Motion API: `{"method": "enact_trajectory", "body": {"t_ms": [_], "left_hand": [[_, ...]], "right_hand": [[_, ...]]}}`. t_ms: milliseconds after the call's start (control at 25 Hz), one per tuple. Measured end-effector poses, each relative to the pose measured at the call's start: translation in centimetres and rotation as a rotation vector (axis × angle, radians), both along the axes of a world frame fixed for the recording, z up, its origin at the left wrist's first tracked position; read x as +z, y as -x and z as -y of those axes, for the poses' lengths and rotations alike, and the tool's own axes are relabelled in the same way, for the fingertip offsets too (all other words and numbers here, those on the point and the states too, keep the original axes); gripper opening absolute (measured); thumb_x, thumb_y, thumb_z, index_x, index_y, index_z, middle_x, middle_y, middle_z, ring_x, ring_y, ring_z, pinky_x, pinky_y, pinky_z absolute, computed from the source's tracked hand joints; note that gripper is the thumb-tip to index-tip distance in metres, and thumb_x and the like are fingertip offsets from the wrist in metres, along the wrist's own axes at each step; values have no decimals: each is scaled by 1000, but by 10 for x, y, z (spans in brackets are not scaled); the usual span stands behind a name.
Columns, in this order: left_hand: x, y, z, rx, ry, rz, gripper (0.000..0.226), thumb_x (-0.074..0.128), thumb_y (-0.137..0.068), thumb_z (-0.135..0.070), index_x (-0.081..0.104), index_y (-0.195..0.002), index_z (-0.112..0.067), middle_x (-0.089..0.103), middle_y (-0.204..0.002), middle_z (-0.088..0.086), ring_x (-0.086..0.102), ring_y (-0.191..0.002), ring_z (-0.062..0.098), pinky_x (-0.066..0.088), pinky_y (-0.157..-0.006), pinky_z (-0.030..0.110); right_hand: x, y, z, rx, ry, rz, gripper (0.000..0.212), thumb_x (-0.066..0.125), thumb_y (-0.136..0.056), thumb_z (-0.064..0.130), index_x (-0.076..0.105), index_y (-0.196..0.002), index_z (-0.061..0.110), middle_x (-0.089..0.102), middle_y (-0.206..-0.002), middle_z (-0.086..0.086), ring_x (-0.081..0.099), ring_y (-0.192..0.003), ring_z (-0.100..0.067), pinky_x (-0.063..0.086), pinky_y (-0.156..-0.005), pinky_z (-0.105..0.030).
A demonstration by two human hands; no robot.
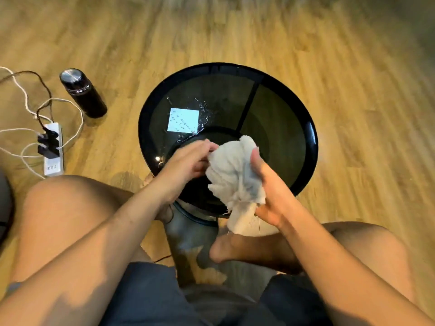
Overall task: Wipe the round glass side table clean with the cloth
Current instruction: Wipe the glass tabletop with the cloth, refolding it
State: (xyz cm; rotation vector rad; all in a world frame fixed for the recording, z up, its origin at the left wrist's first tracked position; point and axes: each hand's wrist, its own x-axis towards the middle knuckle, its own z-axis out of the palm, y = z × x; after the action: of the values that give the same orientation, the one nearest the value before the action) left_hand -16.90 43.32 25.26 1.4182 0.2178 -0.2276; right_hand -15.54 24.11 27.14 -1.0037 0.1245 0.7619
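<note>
The round glass side table [277, 128] with a black rim stands on the wood floor in front of me. Water droplets [202, 111] glisten on its left half, beside the bright square reflection of a ceiling light. A bunched white cloth [235, 175] hangs over the table's near edge. My right hand [270, 191] grips its right side with the thumb pointing up. My left hand [188, 161] pinches its upper left edge. Both hands hold the cloth a little above the glass.
A black thermos bottle [82, 92] stands on the floor left of the table. A white power strip [53, 149] with black plugs and looping cables lies further left. My bare knees and feet are below the table's near edge.
</note>
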Motion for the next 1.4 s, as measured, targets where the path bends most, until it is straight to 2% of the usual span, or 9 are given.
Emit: {"method": "enact_trajectory", "body": {"t_ms": [120, 200, 400, 480, 640, 720, 840, 1000, 1400], "left_hand": [[9, 20, 27, -110, -43, -13, 21, 70, -89, -13, 65, -109, -9, 71, -97, 13, 65, -92, 25, 54, -83, 39], [15, 22, 26, -47, 11, 24, 17, 67, -87, 1, 62, -100, -9, 72, -88, 7, 66, -86, 22, 55, -77, 32], [28, 10, 5, -51, 183, 115, 23, 67, -81, 1, 62, -94, -17, 74, -86, -3, 69, -79, 10, 56, -65, 22], [24, -3, -4, -24, -26, 166, 23, 67, -85, -2, 63, -97, -20, 71, -85, -7, 68, -79, 6, 54, -67, 21], [-7, -43, -51, 343, -668, 123, 27, 60, -93, -30, 59, -119, -21, 62, -123, 0, 58, -115, 17, 46, -98, 34], [-32, -56, -81, 414, -905, 33, 44, 48, -96, -42, 50, -133, -19, 50, -140, 6, 45, -132, 24, 35, -112, 43], [-67, -66, -97, 286, -950, -61, 59, 32, -99, -49, 27, -151, -22, 19, -164, 8, 12, -152, 26, 13, -123, 50], [-91, -68, -95, 279, -939, 35, 68, 22, -96, -57, 11, -156, -28, -2, -168, 0, -8, -154, 18, 0, -124, 44], [-86, -64, -93, 295, -919, 93, 70, 23, -94, -57, 14, -156, -25, -1, -168, -4, -9, -153, 11, -2, -122, 28]], "right_hand": [[14, -1, 17, -82, 270, 113, 48, 77, -77, 21, 57, -120, 15, 68, -107, -12, 70, -93, -24, 57, -77, -41], [25, 0, 26, -53, 407, 215, 31, 66, -85, 6, 62, -114, 11, 68, -102, -16, 68, -89, -28, 56, -79, -45], [53, -21, 55, 64, 245, 244, 32, 58, -82, 4, 70, -110, 14, 72, -103, -16, 72, -88, -27, 62, -71, -37], [46, -43, 59, 71, 375, 343, 41, 58, -83, 9, 64, -121, 22, 68, -116, -13, 70, -97, -25, 61, -77, -37], [-4, -70, 56, 6, 1299, 708, 61, 61, -92, 37, 37, -147, 28, 44, -150, -7, 45, -134, -25, 40, -108, -42], [-42, -59, 39, 240, 1504, 955, 63, 43, -94, 57, 27, -151, 33, 27, -160, -4, 20, -148, -27, 20, -116, -43], [-87, -47, 17, 505, 1753, 1064, 67, 12, -93, 69, 8, -154, 41, 3, -166, 2, -9, -151, -28, -3, -119, -54], [-97, -87, 22, 404, 1788, 1095, 58, 15, -98, 60, 15, -153, 41, 11, -165, 4, 0, -152, -24, 4, -120, -54], [-95, -255, -1, 400, 1782, 1115, 58, 21, -97, 57, 21, -152, 39, 13, -165, 4, 5, -151, -25, 8, -120, -53]]}}
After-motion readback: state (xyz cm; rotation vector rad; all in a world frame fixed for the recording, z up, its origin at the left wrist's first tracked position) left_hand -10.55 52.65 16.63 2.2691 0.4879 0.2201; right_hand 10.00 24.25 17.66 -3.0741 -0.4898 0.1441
